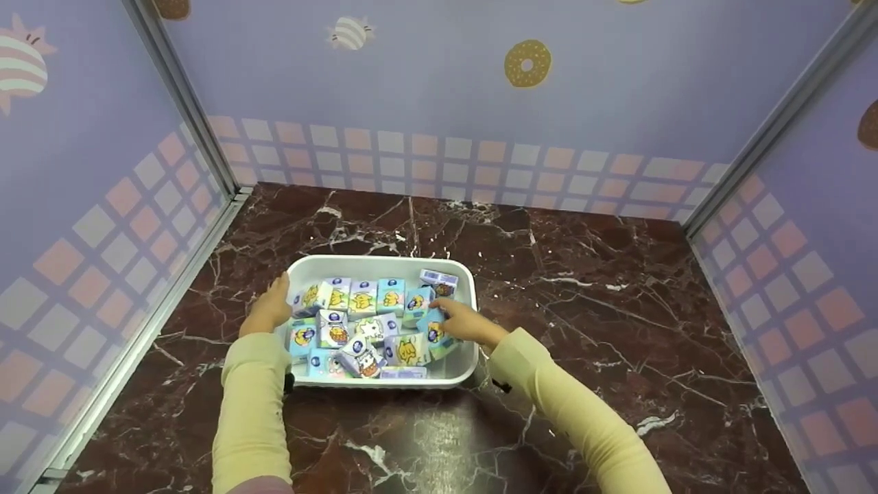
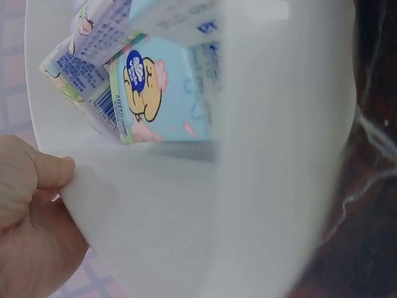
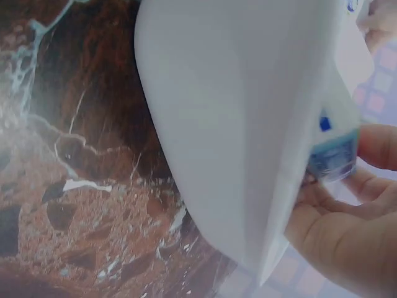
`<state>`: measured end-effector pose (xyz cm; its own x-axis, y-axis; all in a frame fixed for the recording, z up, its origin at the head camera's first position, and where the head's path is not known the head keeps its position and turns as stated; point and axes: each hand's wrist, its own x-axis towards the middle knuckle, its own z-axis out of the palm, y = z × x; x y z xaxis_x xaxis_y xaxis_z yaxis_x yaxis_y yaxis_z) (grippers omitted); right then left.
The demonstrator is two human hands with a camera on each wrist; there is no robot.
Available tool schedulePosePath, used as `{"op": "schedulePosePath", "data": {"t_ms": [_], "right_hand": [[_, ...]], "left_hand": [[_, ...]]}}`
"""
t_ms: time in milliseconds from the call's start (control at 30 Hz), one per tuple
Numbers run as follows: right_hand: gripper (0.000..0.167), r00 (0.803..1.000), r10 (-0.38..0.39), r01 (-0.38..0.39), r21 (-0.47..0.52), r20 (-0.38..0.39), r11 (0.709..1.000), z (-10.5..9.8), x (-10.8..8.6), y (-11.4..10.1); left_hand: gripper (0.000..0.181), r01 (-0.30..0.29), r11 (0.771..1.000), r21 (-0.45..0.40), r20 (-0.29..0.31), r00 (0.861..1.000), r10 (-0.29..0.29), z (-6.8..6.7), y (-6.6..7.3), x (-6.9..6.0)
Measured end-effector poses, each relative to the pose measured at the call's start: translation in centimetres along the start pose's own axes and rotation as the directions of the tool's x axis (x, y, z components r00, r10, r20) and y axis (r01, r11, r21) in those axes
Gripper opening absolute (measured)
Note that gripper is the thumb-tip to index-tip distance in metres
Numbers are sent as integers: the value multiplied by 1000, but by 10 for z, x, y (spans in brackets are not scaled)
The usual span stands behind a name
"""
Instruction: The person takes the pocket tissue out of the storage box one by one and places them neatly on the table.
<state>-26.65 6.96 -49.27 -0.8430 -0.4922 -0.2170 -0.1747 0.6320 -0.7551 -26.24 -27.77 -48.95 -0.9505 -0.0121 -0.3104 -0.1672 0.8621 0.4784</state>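
Observation:
A white plastic tray (image 1: 370, 259) holds a jumble of small cartoon-printed tissue packs (image 1: 361, 300) in pale blue and lilac. My left hand (image 1: 269, 305) is at the tray's left end. In the left wrist view, the thumb and fingers of that hand (image 2: 31, 211) pinch the white rim, near a pale blue pack (image 2: 167, 93). Over the tray's right end, my right hand (image 1: 470, 322) holds a blue tissue pack (image 1: 434, 334). The right wrist view has this pack (image 3: 335, 152) between thumb and fingers, partly hidden behind the tray wall (image 3: 211, 124).
The tray sits on a dark red marbled tabletop (image 1: 583, 329). Purple panels with printed sweets and squares stand on the left, at the back (image 1: 425, 75) and on the right. Grey metal strips (image 1: 192, 103) join the panels at the corners.

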Motion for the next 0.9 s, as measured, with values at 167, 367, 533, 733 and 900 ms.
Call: {"op": "schedulePosePath", "data": {"t_ms": [167,367,533,733,900], "right_hand": [[43,999,21,-15,135,-46,991,-9,2,3],[43,981,41,24,329,-189,944,-22,9,13],[45,934,94,86,471,-345,878,-34,13,27],[45,868,107,189,522,-486,832,-40,51,106],[46,851,157,192,576,-501,795,-47,89,189]], "left_hand": [[69,-18,998,53,25,1000,16,-2,-4,-2],[63,-18,999,50,22,1000,16,-1,-9,-5],[61,-44,997,61,-11,999,45,3,-14,-6],[58,-89,993,73,-60,994,94,7,-18,-8],[56,-100,993,63,-101,989,106,11,-20,-8]]}}
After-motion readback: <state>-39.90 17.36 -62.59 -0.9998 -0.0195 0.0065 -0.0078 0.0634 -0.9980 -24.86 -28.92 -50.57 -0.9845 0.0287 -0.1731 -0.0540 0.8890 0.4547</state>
